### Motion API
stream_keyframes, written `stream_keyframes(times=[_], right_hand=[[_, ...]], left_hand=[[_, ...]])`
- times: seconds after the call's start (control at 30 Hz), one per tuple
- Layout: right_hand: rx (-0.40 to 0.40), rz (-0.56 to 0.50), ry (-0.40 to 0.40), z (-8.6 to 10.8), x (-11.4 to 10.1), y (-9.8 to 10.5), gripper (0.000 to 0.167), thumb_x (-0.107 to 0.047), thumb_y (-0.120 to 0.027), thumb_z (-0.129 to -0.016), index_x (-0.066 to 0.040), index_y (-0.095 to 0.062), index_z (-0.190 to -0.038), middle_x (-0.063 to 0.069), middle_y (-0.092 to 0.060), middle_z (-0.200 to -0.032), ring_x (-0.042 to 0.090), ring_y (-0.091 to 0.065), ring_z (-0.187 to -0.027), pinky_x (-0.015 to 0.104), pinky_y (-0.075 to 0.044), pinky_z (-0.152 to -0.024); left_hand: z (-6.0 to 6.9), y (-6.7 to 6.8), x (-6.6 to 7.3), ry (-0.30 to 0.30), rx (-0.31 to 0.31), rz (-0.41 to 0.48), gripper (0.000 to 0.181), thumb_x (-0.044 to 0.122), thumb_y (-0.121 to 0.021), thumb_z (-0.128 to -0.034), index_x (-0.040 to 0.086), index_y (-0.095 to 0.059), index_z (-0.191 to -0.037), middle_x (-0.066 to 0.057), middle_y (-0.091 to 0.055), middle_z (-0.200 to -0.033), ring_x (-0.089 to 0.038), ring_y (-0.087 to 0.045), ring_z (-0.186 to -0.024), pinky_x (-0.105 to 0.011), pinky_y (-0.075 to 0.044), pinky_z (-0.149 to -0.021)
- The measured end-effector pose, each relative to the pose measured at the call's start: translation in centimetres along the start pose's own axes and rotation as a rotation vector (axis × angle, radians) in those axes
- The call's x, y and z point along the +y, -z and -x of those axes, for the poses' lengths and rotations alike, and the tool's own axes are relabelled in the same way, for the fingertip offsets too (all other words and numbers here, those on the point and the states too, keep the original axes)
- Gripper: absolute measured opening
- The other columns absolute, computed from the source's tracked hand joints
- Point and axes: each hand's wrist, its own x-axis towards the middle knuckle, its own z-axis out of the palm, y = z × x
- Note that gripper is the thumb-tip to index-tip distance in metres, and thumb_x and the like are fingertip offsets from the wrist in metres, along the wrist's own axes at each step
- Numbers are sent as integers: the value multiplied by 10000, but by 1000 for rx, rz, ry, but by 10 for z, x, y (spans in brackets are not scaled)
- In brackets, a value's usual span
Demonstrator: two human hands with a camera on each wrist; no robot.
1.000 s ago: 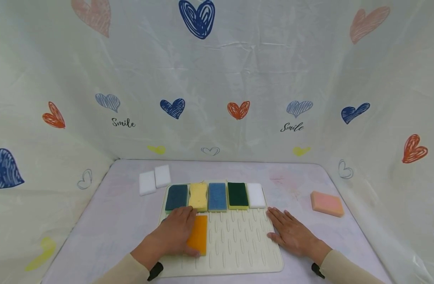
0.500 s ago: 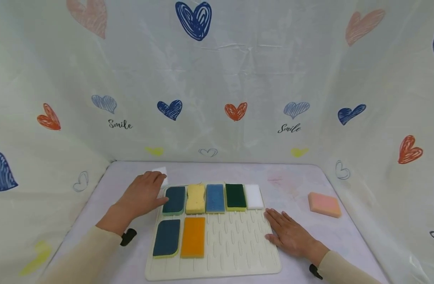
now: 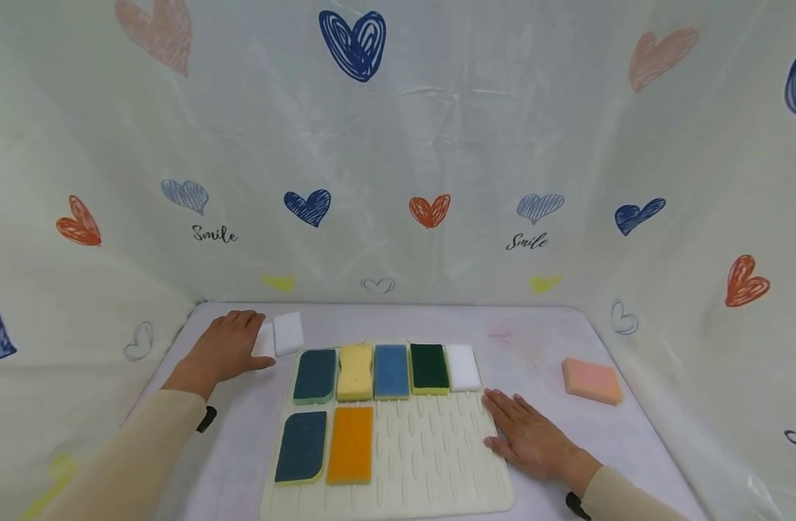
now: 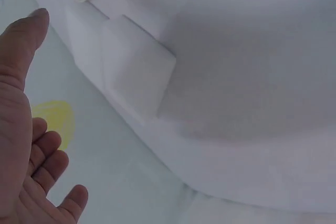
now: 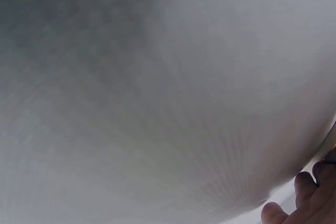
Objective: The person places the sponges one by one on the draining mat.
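Note:
My left hand (image 3: 225, 349) is beside two white sponges at the back left, its fingers spread and holding nothing. The nearer white sponge (image 4: 137, 69) is partly hidden behind it in the head view; the other white sponge (image 3: 289, 333) lies just right of that. My right hand (image 3: 531, 438) rests flat at the right edge of a cream ribbed mat (image 3: 437, 463). On the mat's back row lie a dark blue sponge (image 3: 315, 375), a yellow one (image 3: 355, 372), a blue one (image 3: 391, 371), a dark green one (image 3: 428, 368) and a white one (image 3: 462, 367).
In the mat's front row, another dark blue sponge (image 3: 301, 447) lies left of an orange sponge (image 3: 350, 445). A pink sponge (image 3: 592, 380) sits on the table (image 3: 535, 329) at the right. A curtain (image 3: 398, 145) printed with hearts stands around the table.
My left hand has let go of the orange sponge and moved left and back to the white sponges. The orange sponge stays on the mat, and my right hand keeps its place.

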Motion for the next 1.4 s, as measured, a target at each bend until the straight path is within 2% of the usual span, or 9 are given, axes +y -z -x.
stream_keyframes(times=[0.2, 0.47, 0.67, 0.83, 1.07, 1.3, 1.4], right_hand=[[6, 0, -1, 4, -2, -2, 759, -574, -401, -1108, -25, -361, -1631, 131, -360, -1706, 320, -372, -1564, 559, -337, -1243], [27, 52, -8, 1, 0, -5, 763, -597, -391, -1102, -48, -373, -1631, 95, -364, -1709, 277, -371, -1567, 534, -348, -1234], [-21, 29, -16, -3, -1, -3, 773, -603, -355, -1107, -49, -336, -1647, 107, -323, -1727, 291, -335, -1585, 544, -310, -1267], [-48, 13, -39, -2, -2, -3, 795, -623, -348, -1100, -52, -322, -1653, 106, -306, -1734, 289, -313, -1595, 548, -292, -1274], [-42, 22, -49, 1, 1, -2, 800, -628, -353, -1097, -53, -324, -1653, 97, -310, -1734, 274, -315, -1596, 528, -293, -1279], [-18, 23, -36, 0, 0, -5, 797, -627, -366, -1095, -54, -339, -1647, 100, -330, -1725, 275, -337, -1587, 528, -317, -1264], [-30, 19, -38, -1, 0, -6, 797, -628, -354, -1097, -57, -327, -1653, 98, -318, -1730, 273, -328, -1591, 524, -311, -1271]], left_hand=[[-1, -15, -7, 10, -39, 30, 961, 514, -925, -761, -118, -540, -1375, -309, -587, -1359, -492, -551, -1258, -653, -487, -1042], [-2, -27, -22, 32, -82, 64, 1005, 545, -926, -736, -136, -523, -1356, -328, -576, -1342, -507, -540, -1230, -668, -480, -1030], [-2, -34, -34, 49, -99, 85, 1055, 559, -940, -702, -154, -504, -1346, -341, -578, -1316, -516, -547, -1197, -670, -488, -1012], [-4, -38, -35, 27, -115, 100, 1105, 595, -931, -694, -165, -488, -1364, -355, -561, -1347, -534, -531, -1232, -675, -469, -1042], [-11, -47, -33, -20, -111, 85, 1126, 613, -913, -710, -165, -479, -1399, -355, -540, -1389, -543, -508, -1283, -686, -444, -1068], [-15, -49, -38, -2, -143, 40, 1120, 645, -855, -766, -173, -467, -1424, -362, -526, -1430, -544, -489, -1322, -692, -418, -1099], [-17, -50, -40, 9, -163, 49, 1131, 661, -829, -785, -184, -456, -1436, -376, -520, -1438, -554, -488, -1326, -695, -418, -1097]])
